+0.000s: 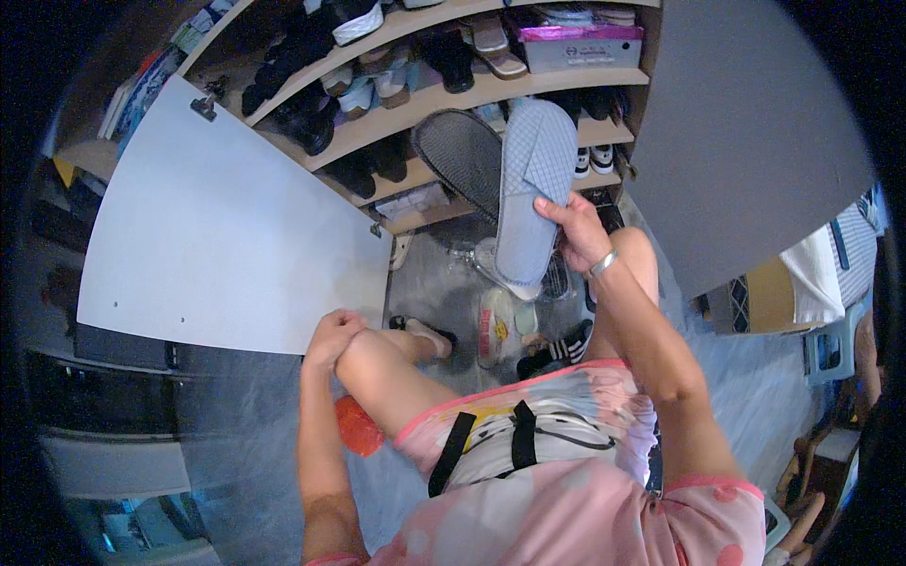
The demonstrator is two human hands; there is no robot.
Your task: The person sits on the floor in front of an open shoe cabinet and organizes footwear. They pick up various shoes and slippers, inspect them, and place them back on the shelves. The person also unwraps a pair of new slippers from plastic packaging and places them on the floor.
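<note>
My right hand (582, 230) pinches the edge of a light grey quilted fabric slipper (534, 191), held upright before the shoe cabinet. A dark slipper with a mesh-textured sole (459, 159) fans out to its left, touching or overlapping it; what holds it is hidden. My left hand (334, 336) rests on my left knee, its fingers bent, with no object visible in it. Below the slippers, a clear plastic bag with red print (492, 329) lies on the floor between my feet, beside other footwear. A black shoe with white stripes (566, 347) is near my right leg.
Shoes and slippers fill the cabinet shelves (439, 92), with a clear storage box (584, 53) at upper right. An open white door (241, 226) stands left, a grey door (743, 141) right. A red object (359, 426) lies by my left leg. Another person's arm (867, 361) shows at far right.
</note>
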